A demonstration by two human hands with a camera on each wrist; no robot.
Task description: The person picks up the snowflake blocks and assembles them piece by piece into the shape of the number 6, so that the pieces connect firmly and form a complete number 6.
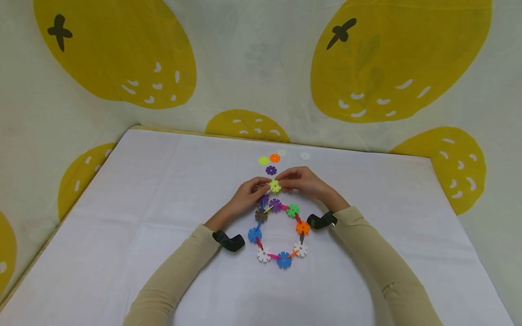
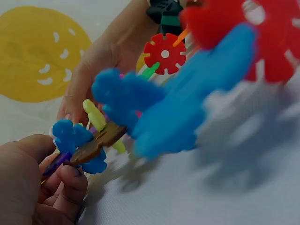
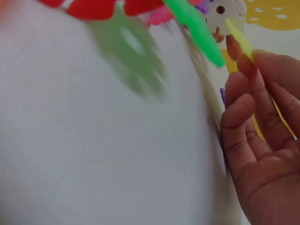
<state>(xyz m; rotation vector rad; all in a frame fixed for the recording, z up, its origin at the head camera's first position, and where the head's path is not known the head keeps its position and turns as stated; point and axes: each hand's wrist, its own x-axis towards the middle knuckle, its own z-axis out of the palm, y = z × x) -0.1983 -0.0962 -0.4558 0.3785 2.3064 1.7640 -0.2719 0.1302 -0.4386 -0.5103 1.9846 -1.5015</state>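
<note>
My right hand [image 1: 303,181] pinches a yellow notched snowflake disc [image 3: 241,40] by its edge between thumb and finger. Facing it, my left hand [image 1: 246,194] grips a white snowflake disc [image 3: 235,13] at the end of a chain. A purple disc [image 2: 56,165] follows the white one, close to the left fingers. The chain leads to a brown disc [image 1: 261,212] in a ring of linked discs. In that ring are a blue disc [image 1: 284,263], an orange disc [image 1: 302,225] and a green disc [image 1: 292,207]. The yellow and white discs are right beside each other.
Beyond the hands lie several loose discs: a purple one [image 1: 268,170], a yellow one [image 1: 263,160], an orange one [image 1: 275,155] and two white ones. A white cloth covers the table [image 1: 122,253]. Behind its far edge hangs a fruit-patterned curtain [image 1: 253,59].
</note>
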